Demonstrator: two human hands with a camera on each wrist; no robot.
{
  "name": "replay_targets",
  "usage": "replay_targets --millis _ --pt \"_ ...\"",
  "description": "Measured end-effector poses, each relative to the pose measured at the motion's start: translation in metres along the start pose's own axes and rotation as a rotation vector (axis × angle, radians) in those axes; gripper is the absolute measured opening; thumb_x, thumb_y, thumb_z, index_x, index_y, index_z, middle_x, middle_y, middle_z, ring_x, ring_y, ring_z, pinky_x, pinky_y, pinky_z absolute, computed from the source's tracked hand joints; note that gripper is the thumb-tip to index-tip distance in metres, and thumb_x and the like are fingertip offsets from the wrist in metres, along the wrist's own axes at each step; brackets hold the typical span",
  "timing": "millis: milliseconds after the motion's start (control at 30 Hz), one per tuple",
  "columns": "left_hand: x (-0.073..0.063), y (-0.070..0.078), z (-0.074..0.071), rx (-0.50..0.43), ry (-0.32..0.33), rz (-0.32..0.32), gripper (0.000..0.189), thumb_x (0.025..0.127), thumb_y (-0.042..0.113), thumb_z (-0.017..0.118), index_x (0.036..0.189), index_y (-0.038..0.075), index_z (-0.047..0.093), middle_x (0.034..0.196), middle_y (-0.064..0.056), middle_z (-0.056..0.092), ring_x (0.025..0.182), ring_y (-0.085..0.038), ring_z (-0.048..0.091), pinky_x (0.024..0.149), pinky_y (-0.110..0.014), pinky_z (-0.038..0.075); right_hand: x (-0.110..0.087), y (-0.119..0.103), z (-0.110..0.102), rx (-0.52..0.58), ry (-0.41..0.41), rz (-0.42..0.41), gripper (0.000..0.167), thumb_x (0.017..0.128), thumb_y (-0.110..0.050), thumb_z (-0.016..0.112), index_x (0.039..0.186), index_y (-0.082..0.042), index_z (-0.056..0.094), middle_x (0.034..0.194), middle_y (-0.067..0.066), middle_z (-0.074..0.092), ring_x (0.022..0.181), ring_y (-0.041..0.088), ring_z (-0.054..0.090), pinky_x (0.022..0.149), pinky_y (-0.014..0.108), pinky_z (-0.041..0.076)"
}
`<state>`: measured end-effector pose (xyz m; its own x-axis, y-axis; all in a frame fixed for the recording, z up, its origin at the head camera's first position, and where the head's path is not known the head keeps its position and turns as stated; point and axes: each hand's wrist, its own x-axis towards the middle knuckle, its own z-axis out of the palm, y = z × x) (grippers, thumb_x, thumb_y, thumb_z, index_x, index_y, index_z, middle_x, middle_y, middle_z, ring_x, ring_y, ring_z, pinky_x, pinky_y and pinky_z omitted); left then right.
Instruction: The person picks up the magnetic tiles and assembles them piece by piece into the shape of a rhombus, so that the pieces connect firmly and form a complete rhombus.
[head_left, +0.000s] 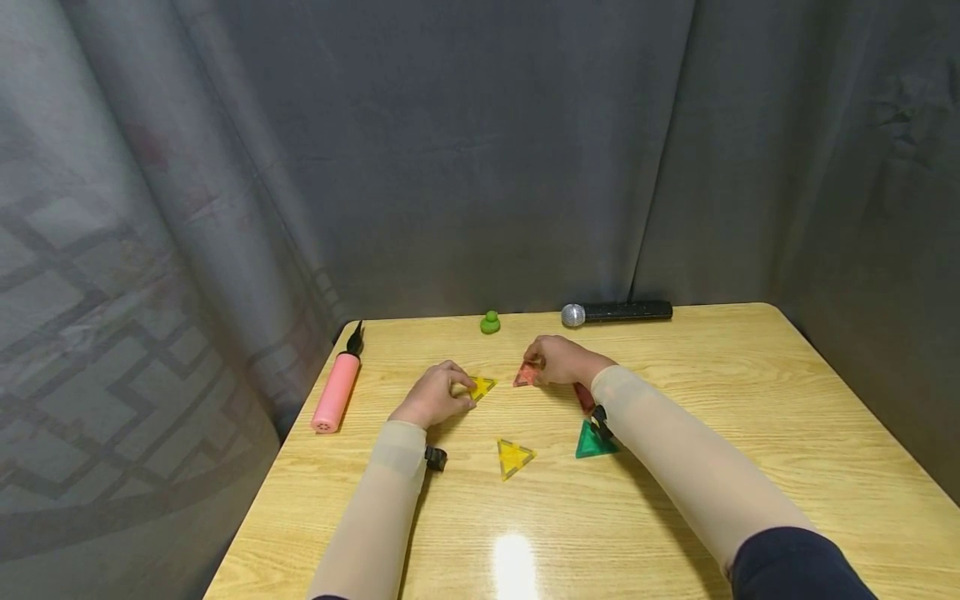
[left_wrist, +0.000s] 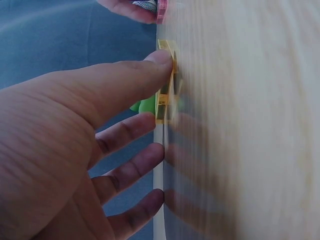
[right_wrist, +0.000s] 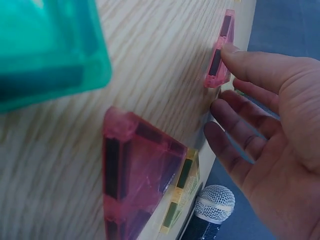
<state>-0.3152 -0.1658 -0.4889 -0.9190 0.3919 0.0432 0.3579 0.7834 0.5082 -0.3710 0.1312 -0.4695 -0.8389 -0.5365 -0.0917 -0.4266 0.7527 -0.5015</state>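
Observation:
My left hand (head_left: 435,396) pinches a translucent yellow triangular magnetic tile (head_left: 482,387) between thumb and index finger, its other fingers spread at the tabletop. To its right, my right hand (head_left: 566,362) holds a pinkish-red triangular tile (head_left: 524,377) by its edge, the thumb on the near side in the right wrist view. Under the right wrist lie a second red tile (right_wrist: 145,165) and a green triangular tile (head_left: 592,442), both partly covered in the head view. A further yellow tile (right_wrist: 182,187) shows beside that red one. Another yellow triangle (head_left: 515,458) lies flat nearer the front.
A pink hand pump (head_left: 337,392) with a black nozzle lies along the left edge of the wooden table (head_left: 750,400). At the back are a small green figure (head_left: 490,322) and a black microphone (head_left: 622,312). Grey curtains (head_left: 480,150) hang behind the table.

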Motion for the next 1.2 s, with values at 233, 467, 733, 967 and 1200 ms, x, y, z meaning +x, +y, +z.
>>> replay_targets --millis 233,467,733,967,1200 --pt "0.0003 -0.0004 -0.0003 0.009 -0.004 0.005 0.024 0.092 0.026 0.085 0.116 0.021 0.081 0.123 0.008 0.061 0.119 -0.023 0.059 0.104 -0.042 0.051 0.0009 0.0003 0.0009 0.037 -0.032 -0.035 0.043 0.095 -0.008 0.079 0.137 -0.007 0.069 0.139 0.008 0.063 0.129 0.030 0.058 0.106 0.045 0.050" --pt "0.0003 -0.0004 0.0012 0.006 0.001 0.005 0.024 0.092 0.025 0.085 0.116 0.021 0.081 0.120 0.009 0.061 0.119 -0.023 0.059 0.104 -0.042 0.051 0.0017 -0.0001 0.0021 0.027 -0.012 -0.031 0.028 0.094 -0.011 0.081 0.122 -0.011 0.076 0.119 0.003 0.066 0.106 0.022 0.062 0.095 0.041 0.054" --pt "0.0001 0.0001 0.0002 -0.001 -0.004 0.005 0.026 0.092 0.026 0.085 0.117 0.020 0.080 0.121 0.008 0.061 0.119 -0.024 0.059 0.104 -0.044 0.051 0.0036 0.0014 0.0017 -0.007 0.012 -0.037 0.029 0.091 -0.010 0.084 0.119 -0.012 0.076 0.107 0.001 0.064 0.095 0.018 0.060 0.087 0.036 0.054" --pt "0.0007 -0.0036 0.0010 0.002 -0.005 0.003 0.024 0.092 0.026 0.084 0.116 0.023 0.080 0.121 0.009 0.060 0.119 -0.023 0.058 0.104 -0.043 0.050 0.0007 0.0009 -0.0004 0.083 0.035 -0.009 0.034 0.086 -0.002 0.086 0.117 -0.008 0.075 0.107 0.006 0.063 0.093 0.020 0.057 0.085 0.035 0.053" --pt "0.0012 -0.0037 0.0013 -0.002 -0.010 -0.007 0.021 0.092 0.027 0.085 0.113 0.024 0.082 0.122 0.009 0.060 0.120 -0.023 0.058 0.105 -0.043 0.050 -0.0012 0.0030 -0.0022 0.210 0.060 0.006 0.039 0.086 0.008 0.079 0.123 -0.001 0.072 0.108 0.010 0.064 0.089 0.021 0.059 0.074 0.032 0.055"
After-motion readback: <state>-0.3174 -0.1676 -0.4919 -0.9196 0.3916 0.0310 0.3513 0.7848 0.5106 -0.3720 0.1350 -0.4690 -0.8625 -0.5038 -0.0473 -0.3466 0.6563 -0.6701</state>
